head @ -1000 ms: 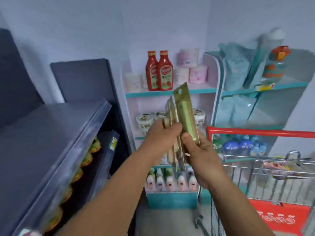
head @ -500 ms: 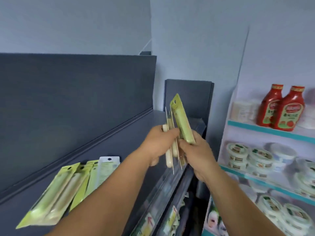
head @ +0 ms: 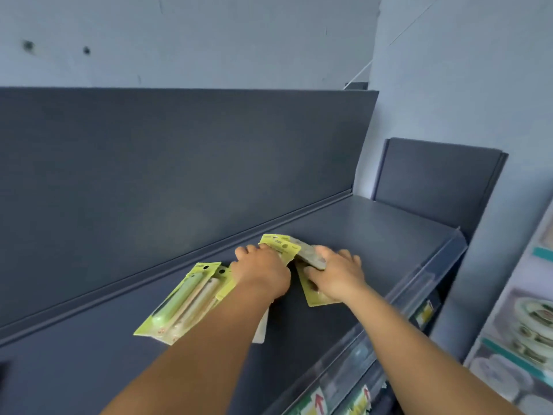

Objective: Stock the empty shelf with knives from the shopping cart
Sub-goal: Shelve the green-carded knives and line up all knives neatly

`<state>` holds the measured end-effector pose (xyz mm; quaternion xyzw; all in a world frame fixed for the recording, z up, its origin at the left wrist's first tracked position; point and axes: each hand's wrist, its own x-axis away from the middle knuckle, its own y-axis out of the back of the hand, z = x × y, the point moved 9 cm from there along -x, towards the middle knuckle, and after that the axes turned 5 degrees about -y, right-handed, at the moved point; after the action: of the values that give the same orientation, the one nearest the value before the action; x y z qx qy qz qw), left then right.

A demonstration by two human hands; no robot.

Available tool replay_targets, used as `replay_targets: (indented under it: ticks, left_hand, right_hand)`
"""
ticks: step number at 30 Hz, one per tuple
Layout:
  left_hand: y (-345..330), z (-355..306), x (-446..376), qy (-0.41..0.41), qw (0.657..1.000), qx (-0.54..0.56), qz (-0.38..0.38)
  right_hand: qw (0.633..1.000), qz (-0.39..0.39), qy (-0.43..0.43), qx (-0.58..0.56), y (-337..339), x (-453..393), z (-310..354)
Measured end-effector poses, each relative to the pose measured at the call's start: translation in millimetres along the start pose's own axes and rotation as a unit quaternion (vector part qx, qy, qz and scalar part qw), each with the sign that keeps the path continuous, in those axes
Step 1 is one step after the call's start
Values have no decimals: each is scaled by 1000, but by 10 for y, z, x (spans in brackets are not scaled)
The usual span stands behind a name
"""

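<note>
The dark grey top shelf (head: 374, 235) carries a fanned pile of yellow-green knife packs (head: 179, 304) left of centre. My left hand (head: 260, 271) lies low over the shelf and grips another knife pack (head: 278, 245), whose yellow header card sticks out past the fingers. Just to its right, my right hand (head: 338, 274) holds a blurred knife pack (head: 311, 256) between thumb and fingers. It also covers a yellow-green pack (head: 314, 296) lying flat on the shelf. The shopping cart is out of view.
A tall dark back panel (head: 179, 163) runs behind the shelf. A clear price rail (head: 419, 283) edges its front, with stocked shelves below. A white and teal rack (head: 523, 339) of round tubs stands at the right. Bare shelf surface stretches to the right of my hands.
The view swung left from the cart to the grey shelf. Both hands came down from chest height with the knife packs and now rest at the shelf surface beside the pile.
</note>
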<state>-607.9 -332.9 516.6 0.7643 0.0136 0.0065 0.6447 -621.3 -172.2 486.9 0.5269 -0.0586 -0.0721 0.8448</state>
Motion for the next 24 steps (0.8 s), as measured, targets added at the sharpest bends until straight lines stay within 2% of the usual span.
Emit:
replay_targets:
  ticks: [3,6,12,16,19,24]
  left_hand:
    - [-82,22,-40,3,998,-60,8]
    - [-98,94,-99,33,998,-59,10]
    - [-43,24,-155,13,998,-60,7]
    - [124,-247,-61,-62,996,-17,-58]
    - [273,-528,86,-131,986,33,-100]
    - [292,-1069,480,-260,959,78,-86]
  right_hand:
    - [999,22,26,22,-74,10,136]
    - [998,49,31,10,-129,-4,195]
    - [998,31,50,21,-47,27,154]
    - [998,-19,54,17,164,172,71]
    - [998,-63,24,0,397,374,-115]
    - [991,-128,-45,-13,720,872,-552]
